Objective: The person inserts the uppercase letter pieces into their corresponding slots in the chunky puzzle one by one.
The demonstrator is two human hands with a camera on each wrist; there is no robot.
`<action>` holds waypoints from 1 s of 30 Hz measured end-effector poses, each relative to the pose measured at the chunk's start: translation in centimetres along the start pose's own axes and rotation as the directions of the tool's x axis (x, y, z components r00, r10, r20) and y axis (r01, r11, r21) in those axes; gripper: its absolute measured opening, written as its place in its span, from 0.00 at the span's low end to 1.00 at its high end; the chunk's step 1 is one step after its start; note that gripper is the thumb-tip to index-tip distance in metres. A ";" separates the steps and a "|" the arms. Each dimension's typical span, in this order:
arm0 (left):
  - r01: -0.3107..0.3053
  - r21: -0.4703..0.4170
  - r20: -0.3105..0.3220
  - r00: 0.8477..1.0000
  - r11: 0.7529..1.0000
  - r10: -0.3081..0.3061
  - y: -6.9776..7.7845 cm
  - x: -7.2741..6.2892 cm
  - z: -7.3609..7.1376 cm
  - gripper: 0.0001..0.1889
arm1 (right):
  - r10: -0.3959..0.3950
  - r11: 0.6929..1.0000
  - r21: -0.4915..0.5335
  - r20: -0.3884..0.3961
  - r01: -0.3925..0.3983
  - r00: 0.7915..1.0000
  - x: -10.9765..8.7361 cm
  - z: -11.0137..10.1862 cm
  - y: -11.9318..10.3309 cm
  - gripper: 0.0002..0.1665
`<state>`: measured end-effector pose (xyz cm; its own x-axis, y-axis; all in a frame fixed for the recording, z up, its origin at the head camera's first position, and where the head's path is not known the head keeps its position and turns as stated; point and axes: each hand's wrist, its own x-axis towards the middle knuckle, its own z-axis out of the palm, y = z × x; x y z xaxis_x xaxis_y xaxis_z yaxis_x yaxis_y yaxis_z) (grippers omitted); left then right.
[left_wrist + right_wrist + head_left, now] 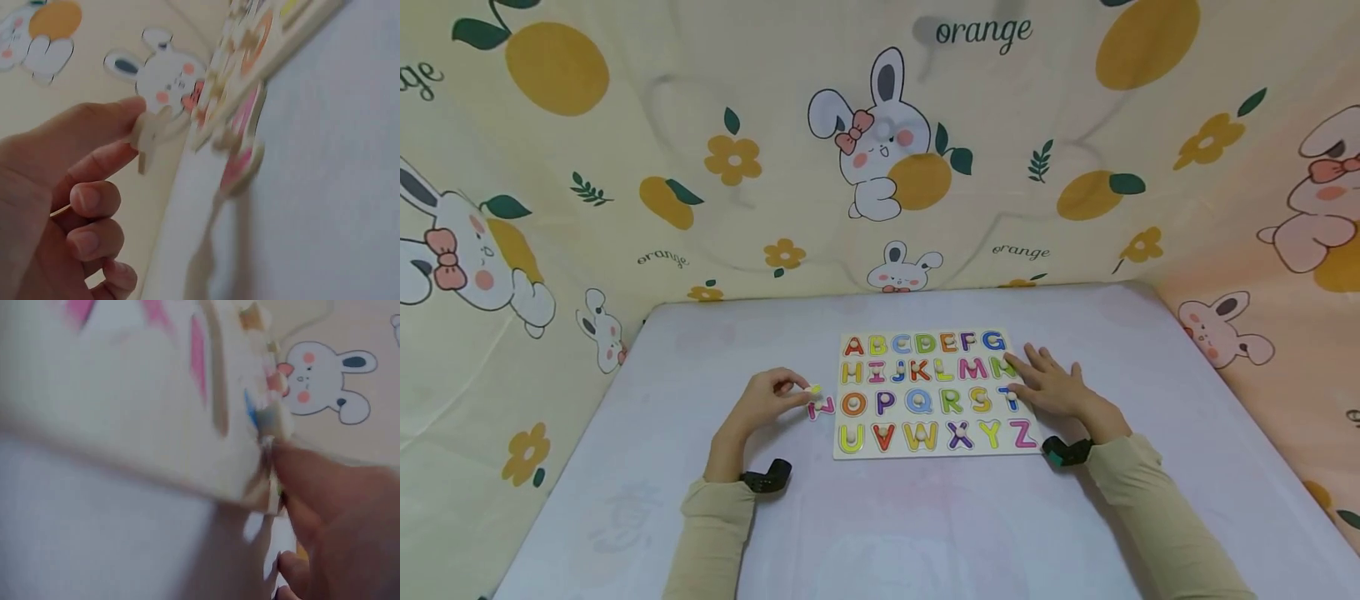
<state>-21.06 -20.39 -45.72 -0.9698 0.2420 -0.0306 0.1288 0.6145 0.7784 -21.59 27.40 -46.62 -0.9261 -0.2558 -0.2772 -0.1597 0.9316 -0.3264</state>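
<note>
My left hand (766,398) pinches a small yellow wooden letter piece (814,389) between thumb and index finger; in the left wrist view the piece (149,137) is edge-on, so its letter cannot be read. Just below it, a pink knobbed letter piece (822,407), like a Z or an N, lies at the left edge of the alphabet puzzle board (898,458). My right hand (1056,387) rests on the board's right side with fingers spread, beside the N and the blue T (1012,398). In the right wrist view its thumb (306,472) touches near a knob.
Rows of coloured letters fill the board, most with knobs. The pink Z (1022,433) and yellow Y (989,433) places show no knob. A white-covered table (880,525) lies underneath, with a printed cloth (775,125) behind and at the sides.
</note>
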 end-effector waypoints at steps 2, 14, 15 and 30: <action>0.004 -0.016 0.015 1.000 1.000 -0.003 0.7 0.2 0.6 0.11 | 0.002 1.000 -0.018 0.008 -0.001 1.000 0.0 -0.1 0.1 0.41; -0.069 -0.030 0.081 0.994 0.997 0.071 4.1 1.5 4.9 0.10 | -0.005 0.999 -0.046 0.020 0.006 1.000 0.6 -0.5 1.2 0.42; -0.073 -0.029 0.079 0.994 0.997 0.075 4.3 1.6 5.4 0.10 | -0.008 0.999 -0.042 0.019 0.009 1.000 0.6 -0.5 1.3 0.42; -0.131 -0.135 0.083 0.986 0.982 0.143 8.3 1.8 10.5 0.10 | -0.036 0.998 0.043 0.027 0.035 0.999 0.8 -0.7 1.6 0.42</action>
<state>-19.55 -6.95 -45.87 -0.9209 0.3888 0.0292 0.2256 0.4702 0.8532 -22.86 28.87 -46.71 -0.9100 -0.2966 -0.2899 -0.1774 0.9102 -0.3742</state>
